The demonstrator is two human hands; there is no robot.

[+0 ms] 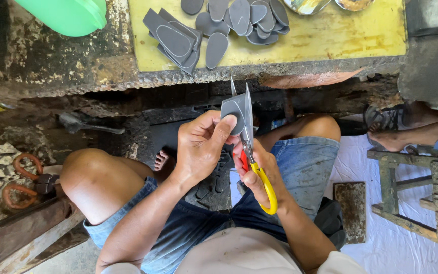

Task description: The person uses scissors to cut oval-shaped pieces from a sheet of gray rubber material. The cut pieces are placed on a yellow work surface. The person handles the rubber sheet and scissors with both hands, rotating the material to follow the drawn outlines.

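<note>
Our left hand (198, 147) pinches a grey sole piece (233, 109) above our lap, thumb pressed on its lower edge. It looks thin, light and bendy, so we judge gripping near the cut steadies it. Our right hand (259, 175) is clenched around the yellow-handled scissors (252, 147), blades biting its right edge.

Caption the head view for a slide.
Left hand holds a grey piece while right hand cuts it with scissors.
</note>
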